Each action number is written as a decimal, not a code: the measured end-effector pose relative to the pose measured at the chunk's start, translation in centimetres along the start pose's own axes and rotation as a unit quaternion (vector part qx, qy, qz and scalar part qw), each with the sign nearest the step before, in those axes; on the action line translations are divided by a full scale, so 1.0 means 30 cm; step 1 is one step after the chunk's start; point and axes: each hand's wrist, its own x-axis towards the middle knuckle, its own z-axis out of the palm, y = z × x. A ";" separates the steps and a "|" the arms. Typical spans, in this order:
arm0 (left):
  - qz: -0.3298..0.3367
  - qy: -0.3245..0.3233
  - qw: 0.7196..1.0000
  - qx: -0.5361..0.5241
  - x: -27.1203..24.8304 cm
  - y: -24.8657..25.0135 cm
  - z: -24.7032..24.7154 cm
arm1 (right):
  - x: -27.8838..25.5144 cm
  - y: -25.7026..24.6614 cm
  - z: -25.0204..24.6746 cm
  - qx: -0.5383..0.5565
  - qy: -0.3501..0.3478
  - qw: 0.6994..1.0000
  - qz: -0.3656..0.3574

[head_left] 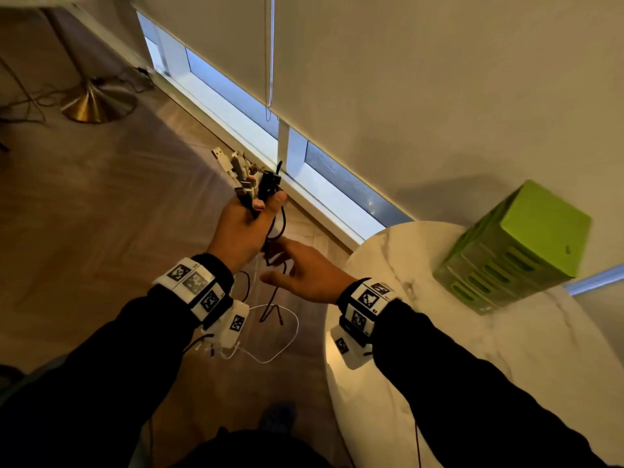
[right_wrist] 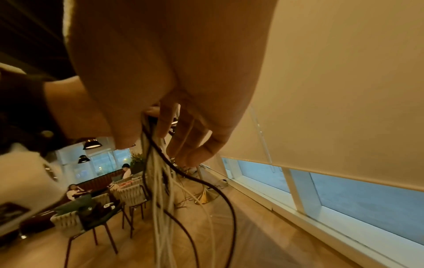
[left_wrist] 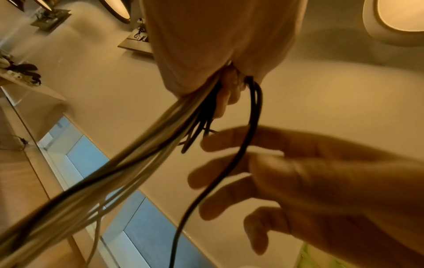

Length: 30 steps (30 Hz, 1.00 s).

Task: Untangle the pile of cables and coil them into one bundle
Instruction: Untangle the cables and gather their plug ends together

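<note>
My left hand (head_left: 251, 216) is raised and grips a bundle of white and dark cables just below their plugs (head_left: 248, 180), which stick up out of the fist. The cable strands (left_wrist: 142, 157) hang down from that fist (left_wrist: 218, 45). One white strand (head_left: 292, 332) loops low above the floor. My right hand (head_left: 287, 261) hovers just below the left with fingers spread and straight. A black cable loop (left_wrist: 253, 112) hangs in front of these fingers (left_wrist: 229, 181). The right wrist view shows the strands (right_wrist: 158, 199) dangling past my right hand (right_wrist: 183, 72).
A round marble table (head_left: 439, 383) stands at the right with a green box (head_left: 526, 244) on it. A low window strip (head_left: 236, 96) runs along the wall ahead. A brass lamp base (head_left: 98, 103) with floor wires is far left. Chairs (right_wrist: 91, 217) stand behind.
</note>
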 end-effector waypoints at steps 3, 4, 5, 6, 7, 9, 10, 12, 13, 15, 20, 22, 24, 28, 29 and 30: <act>0.012 -0.018 1.000 0.006 0.017 -0.008 0.023 | 0.009 -0.007 0.018 0.002 0.035 0.999 -0.023; 0.016 -0.023 1.000 0.007 0.025 -0.006 0.025 | 0.006 0.001 0.021 0.014 0.046 0.999 -0.015; 0.017 -0.026 1.000 0.005 0.032 0.002 0.025 | -0.001 0.012 0.022 0.030 0.064 0.997 -0.003; 0.014 -0.025 1.000 0.002 0.044 0.006 0.022 | -0.010 0.031 0.023 0.058 0.088 0.994 0.020; 0.007 -0.017 1.000 -0.004 0.057 0.007 0.014 | -0.023 0.053 0.027 0.099 0.113 0.987 0.058; -0.010 0.003 1.000 -0.025 0.093 0.003 -0.014 | -0.054 0.125 0.031 0.173 0.135 0.963 0.158; -0.017 0.007 0.999 -0.035 0.109 0.002 -0.026 | -0.069 0.160 0.030 0.177 0.114 0.955 0.208; -0.026 0.004 0.998 -0.049 0.130 0.005 -0.046 | -0.105 0.207 0.023 0.094 -0.008 0.947 0.309; -0.029 -0.001 0.998 -0.054 0.138 0.003 -0.050 | -0.123 0.218 0.019 0.035 -0.078 0.931 0.354; -0.033 -0.019 0.997 -0.065 0.145 -0.002 -0.048 | -0.135 0.233 0.016 -0.029 -0.118 0.914 0.387; -0.030 -0.056 0.995 -0.077 0.118 -0.019 0.006 | -0.046 0.116 0.014 0.041 0.094 0.987 0.122; -0.026 -0.067 0.995 -0.069 0.105 -0.019 0.028 | -0.005 0.031 0.005 0.022 0.105 0.993 0.050; -0.024 -0.083 0.995 -0.058 0.094 -0.013 0.046 | 0.017 -0.007 0.007 -0.033 0.123 0.992 -0.023; -0.020 -0.083 0.995 -0.043 0.104 0.001 0.050 | -0.005 0.005 0.001 -0.017 0.190 0.981 -0.030; -0.026 -0.075 0.996 -0.049 0.117 0.001 0.039 | -0.022 0.014 -0.009 0.007 0.209 0.978 -0.010; -0.036 -0.066 0.995 -0.058 0.130 0.006 0.026 | -0.042 0.035 -0.018 0.031 0.223 0.974 0.021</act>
